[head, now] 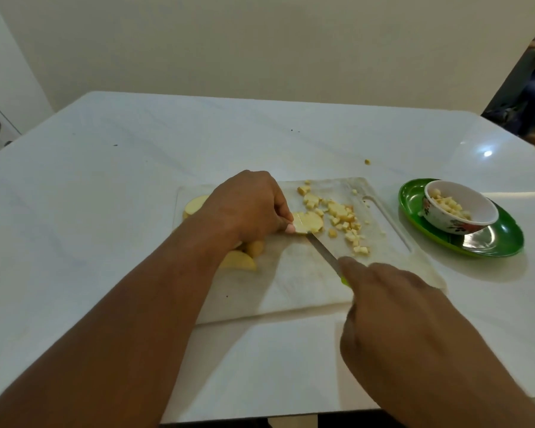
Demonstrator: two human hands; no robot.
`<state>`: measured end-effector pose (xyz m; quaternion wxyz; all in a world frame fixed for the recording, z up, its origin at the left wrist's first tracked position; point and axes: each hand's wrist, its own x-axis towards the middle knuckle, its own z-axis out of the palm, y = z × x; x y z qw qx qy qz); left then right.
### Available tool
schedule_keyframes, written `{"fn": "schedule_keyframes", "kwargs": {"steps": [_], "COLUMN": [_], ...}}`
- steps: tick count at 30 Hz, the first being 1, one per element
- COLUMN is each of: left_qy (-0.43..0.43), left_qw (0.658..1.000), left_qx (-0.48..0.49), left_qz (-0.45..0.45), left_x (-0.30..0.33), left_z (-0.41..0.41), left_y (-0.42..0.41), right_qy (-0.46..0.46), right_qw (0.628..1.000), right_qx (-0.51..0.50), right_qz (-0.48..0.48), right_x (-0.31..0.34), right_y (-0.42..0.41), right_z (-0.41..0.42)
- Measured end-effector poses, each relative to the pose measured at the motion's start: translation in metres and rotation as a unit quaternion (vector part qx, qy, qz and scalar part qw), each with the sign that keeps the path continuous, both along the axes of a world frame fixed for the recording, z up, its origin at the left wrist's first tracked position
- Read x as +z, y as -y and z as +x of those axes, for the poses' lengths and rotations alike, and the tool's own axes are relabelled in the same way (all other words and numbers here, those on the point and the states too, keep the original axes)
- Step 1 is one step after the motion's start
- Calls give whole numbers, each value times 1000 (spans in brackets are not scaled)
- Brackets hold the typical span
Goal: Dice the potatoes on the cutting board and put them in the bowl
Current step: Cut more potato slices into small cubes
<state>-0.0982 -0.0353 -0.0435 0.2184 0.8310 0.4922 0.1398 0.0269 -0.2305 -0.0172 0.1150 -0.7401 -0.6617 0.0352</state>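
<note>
**Knife meeting a potato slice at the middle of the board**

A round potato slice (309, 223) is lying flat near the middle of the cutting board (294, 282). The left hand (247, 205) is coming in from seven o'clock, and its grip is curling down over the slice's nine o'clock edge, fingertips pressing it to the board. The right hand (393, 307) is reaching in from five o'clock with its grip wrapped tight around the green handle of a knife (323, 251), forefinger lying along the top. The blade is running toward eleven o'clock, its tip touching the slice's near edge.

At two to three o'clock of the slice, a scatter of diced potato (340, 216) is spreading over the board. At nine o'clock, partly hidden behind the left hand, a larger uncut potato piece (195, 203) is sitting on the board's edge, and more potato chunks (241, 257) are showing under the left wrist at seven o'clock.

Off the board at three o'clock, the flowered bowl (445, 219) is holding a small heap of dice and is standing tilted on a green plate (504, 239). One stray cube (367, 162) is lying on the white counter (105, 211) at one o'clock, just past the board's far edge.
</note>
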Motion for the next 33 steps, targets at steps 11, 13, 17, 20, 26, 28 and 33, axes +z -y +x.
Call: {"fn": "schedule_keyframes", "kwargs": {"steps": [11, 13, 17, 20, 26, 28, 33], "left_qy": [29, 29, 11, 3, -27, -3, 59], "left_qw": [999, 999, 1000, 1000, 999, 1000, 998], "left_qx": [11, 6, 11, 4, -16, -7, 10], "left_qz": [-21, -24, -11, -1, 13, 10, -7], "left_x": [4, 6, 5, 2, 5, 4, 2], "left_z": [-4, -2, -2, -2, -3, -4, -4], "left_y": [7, 8, 4, 2, 4, 5, 5], "right_qy": [45, 32, 20, 15, 28, 35, 30], "right_qw": [998, 998, 999, 1000, 998, 997, 999], "right_qx": [-25, -24, -8, -6, -12, -23, -10], "right_qz": [32, 40, 43, 5, 56, 59, 39], "right_x": [-3, -10, -14, -7, 4, 2, -12], "right_y": [-53, -51, -22, -1, -9, -30, -51], "right_z": [-10, -9, -6, -2, -1, -4, -13]}}
